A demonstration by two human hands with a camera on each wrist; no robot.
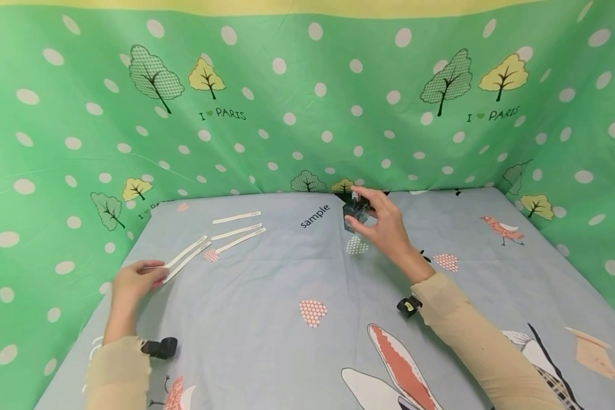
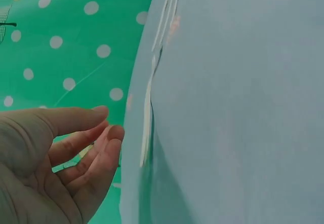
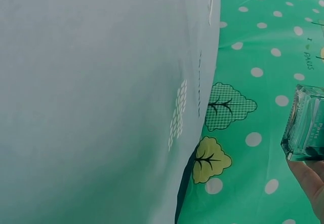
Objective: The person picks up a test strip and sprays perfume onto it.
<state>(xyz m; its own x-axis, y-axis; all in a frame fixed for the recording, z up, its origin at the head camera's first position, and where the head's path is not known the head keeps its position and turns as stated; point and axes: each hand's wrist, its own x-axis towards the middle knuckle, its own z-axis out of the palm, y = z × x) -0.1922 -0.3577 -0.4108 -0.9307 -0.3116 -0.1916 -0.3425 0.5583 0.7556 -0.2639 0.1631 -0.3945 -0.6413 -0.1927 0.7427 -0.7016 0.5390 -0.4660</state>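
My right hand (image 1: 389, 228) holds a glass perfume bottle (image 1: 355, 216) above the far edge of the table, thumb low on it and fingers near its top. In the right wrist view the square clear bottle (image 3: 306, 127) shows at the right edge, fingertips under its base. On the left, my left hand (image 1: 135, 283) hovers at the near ends of two white paper strips (image 1: 187, 250). The left wrist view shows that hand's fingers (image 2: 105, 155) loosely bent, with nothing between them, beside the strips (image 2: 147, 125).
Several more white strips (image 1: 238, 232) with small print at one end lie farther back on the grey patterned cloth (image 1: 266, 273). The word "sample" is printed on the cloth near the bottle. A green dotted curtain (image 1: 266, 114) rises behind the table and along both sides.
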